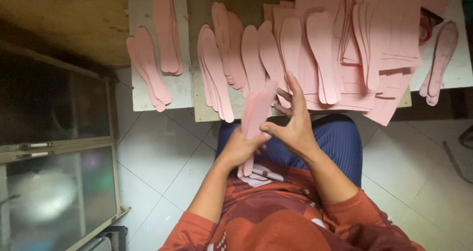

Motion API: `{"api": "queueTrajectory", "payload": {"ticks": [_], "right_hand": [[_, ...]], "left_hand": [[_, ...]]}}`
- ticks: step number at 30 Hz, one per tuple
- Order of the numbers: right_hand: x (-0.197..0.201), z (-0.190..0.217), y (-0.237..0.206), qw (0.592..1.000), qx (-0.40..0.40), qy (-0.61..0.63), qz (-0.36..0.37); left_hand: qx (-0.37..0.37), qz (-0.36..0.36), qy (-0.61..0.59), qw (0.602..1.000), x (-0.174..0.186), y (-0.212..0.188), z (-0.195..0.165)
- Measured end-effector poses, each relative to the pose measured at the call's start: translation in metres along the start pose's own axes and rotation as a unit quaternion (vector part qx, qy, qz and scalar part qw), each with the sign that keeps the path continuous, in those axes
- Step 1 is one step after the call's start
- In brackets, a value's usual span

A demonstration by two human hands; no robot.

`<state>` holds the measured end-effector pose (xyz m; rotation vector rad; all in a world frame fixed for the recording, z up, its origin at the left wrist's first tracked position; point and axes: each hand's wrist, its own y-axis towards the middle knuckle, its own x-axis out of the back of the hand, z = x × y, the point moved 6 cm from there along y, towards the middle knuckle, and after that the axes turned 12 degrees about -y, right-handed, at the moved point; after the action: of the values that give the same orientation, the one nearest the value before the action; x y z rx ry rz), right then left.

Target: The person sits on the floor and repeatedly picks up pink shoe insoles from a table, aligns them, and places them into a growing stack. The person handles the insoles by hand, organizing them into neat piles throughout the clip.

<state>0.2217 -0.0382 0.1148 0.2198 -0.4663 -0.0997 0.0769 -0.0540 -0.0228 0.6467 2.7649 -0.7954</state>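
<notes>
My left hand (pixel 241 150) grips a thin stack of pink insole-shaped cutouts (pixel 255 114), held upright over my lap and blurred. My right hand (pixel 294 120) is beside the stack with fingers spread, its thumb touching the stack's right edge. Both hands sit just in front of the near edge of a low board (pixel 207 114) covered with more pink insole cutouts (pixel 236 53).
Pink insole cutouts lie in fanned piles on a white board (pixel 148 95) at left and on pink sheets (pixel 384 39) at right. A single pair of cutouts (pixel 440 58) lies at far right. A glass-fronted cabinet (pixel 54 147) stands at left on a tiled floor (pixel 157 157).
</notes>
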Motion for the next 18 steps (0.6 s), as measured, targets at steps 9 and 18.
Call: {"api": "queueTrajectory", "payload": {"ticks": [9,18], "right_hand": [[0.014,-0.062,0.052,0.971,-0.182,-0.154,-0.005],[-0.017,-0.049,0.043,0.87,0.109,-0.477,-0.052]], "left_hand": [[-0.023,-0.152,-0.202,0.967,-0.002,0.043,0.002],[-0.12,-0.263,-0.145,0.946,0.012,0.071,-0.034]]}}
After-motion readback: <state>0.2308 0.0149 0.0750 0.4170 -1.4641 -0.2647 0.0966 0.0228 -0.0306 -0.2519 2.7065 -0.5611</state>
